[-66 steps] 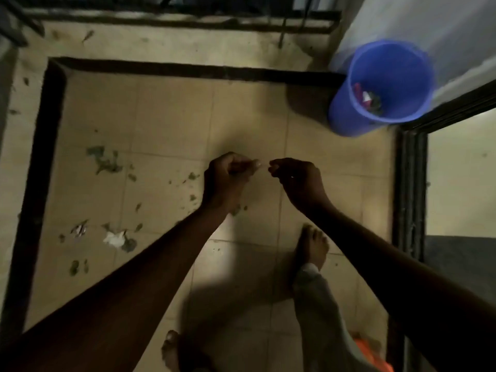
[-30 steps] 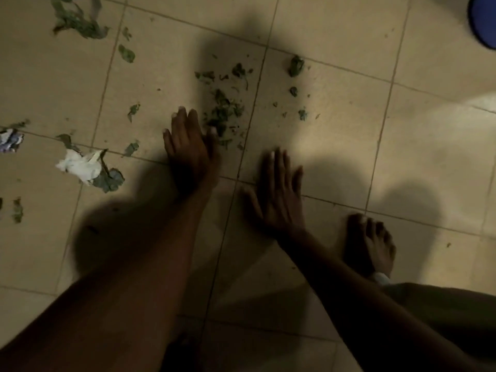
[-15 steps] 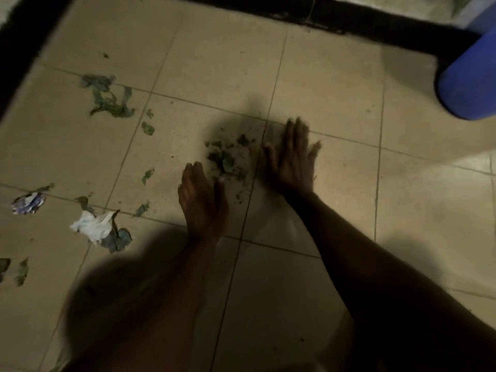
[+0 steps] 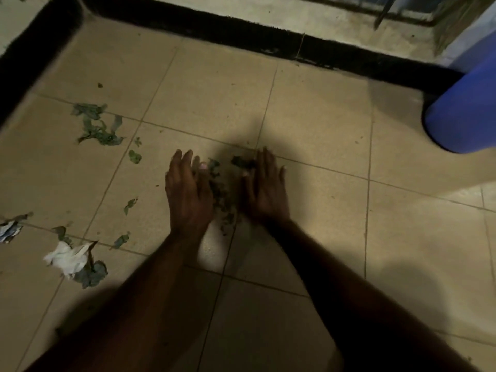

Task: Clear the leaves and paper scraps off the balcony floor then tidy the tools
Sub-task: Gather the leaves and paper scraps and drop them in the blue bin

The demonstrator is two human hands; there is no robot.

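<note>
Both my hands lie flat on the beige tiled floor [image 4: 322,124]. My left hand [image 4: 188,191] and my right hand [image 4: 264,186] flank a small heap of green leaf bits [image 4: 221,189], fingers stretched out, touching its sides. Neither hand grips anything. More torn leaves [image 4: 99,127] lie at the far left. A crumpled white paper scrap [image 4: 67,257] rests on a leaf at the near left, and another paper scrap [image 4: 9,230] sits at the left edge.
A blue bucket [image 4: 464,114] stands at the far right against the wall. A black raised border [image 4: 241,33] runs along the back and left of the floor, with a concrete ledge and railing behind it.
The hands went from held up in front of me to flat on the floor. They have drawn closer together, pushing the loose leaf bits into a heap between them.
</note>
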